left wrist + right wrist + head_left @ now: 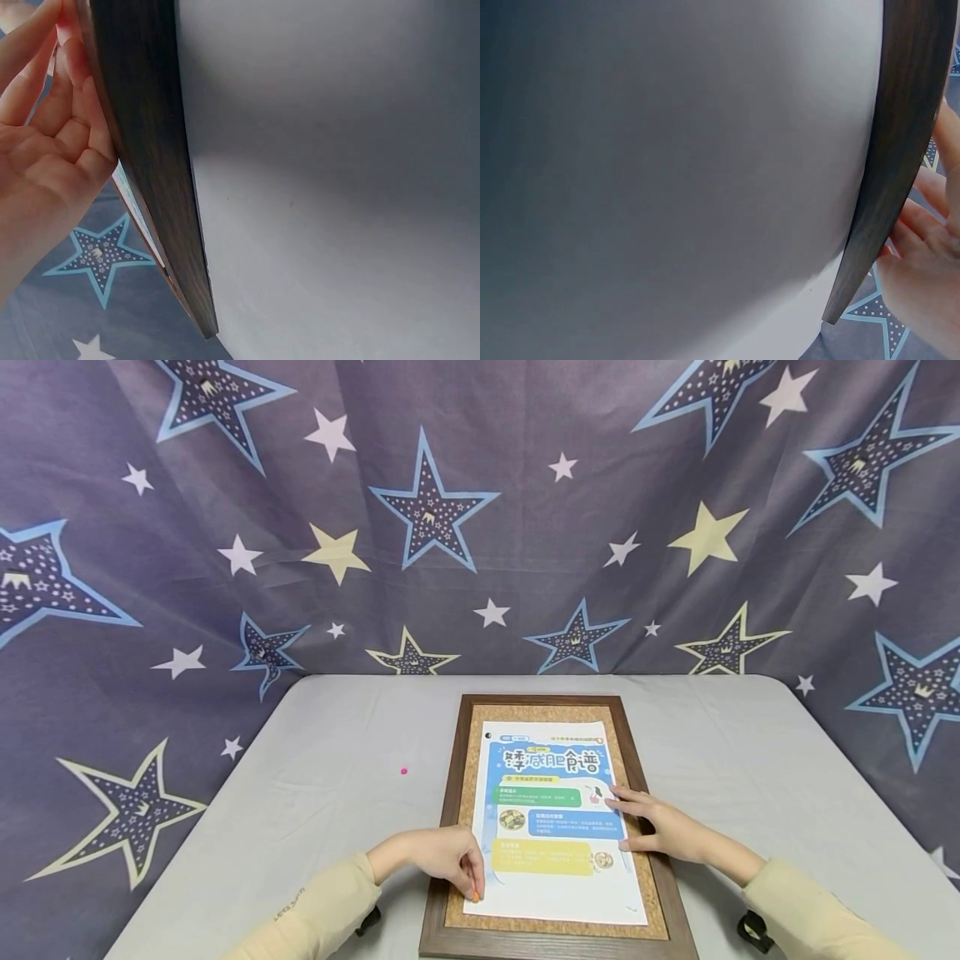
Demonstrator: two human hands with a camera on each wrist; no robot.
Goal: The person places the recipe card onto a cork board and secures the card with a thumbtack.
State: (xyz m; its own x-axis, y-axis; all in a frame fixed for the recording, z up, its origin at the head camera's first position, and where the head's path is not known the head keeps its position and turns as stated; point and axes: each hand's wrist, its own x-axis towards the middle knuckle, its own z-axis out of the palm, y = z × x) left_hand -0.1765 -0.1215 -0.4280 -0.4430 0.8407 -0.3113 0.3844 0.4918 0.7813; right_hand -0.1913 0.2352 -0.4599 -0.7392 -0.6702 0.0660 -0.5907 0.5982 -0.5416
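A printed poster (555, 893) with blue, green and yellow panels lies on a cork board (540, 713) in a dark wooden frame (444, 802). At the poster's lower left corner my left hand (448, 855) pinches a small orange pushpin (476, 897). My right hand (660, 828) rests on the poster's right edge, its fingers spread and fairly straight. A small black-and-white spot, perhaps a pin (488, 736), marks the upper left corner. In both wrist views the frame's side hides part of the hand; the left wrist view does not show the pushpin clearly.
A small pink object (403, 771) lies on the grey-covered table (337, 727), left of the frame. Behind the table hangs a star-patterned curtain (525, 527). Black straps (754, 932) show below both sleeves.
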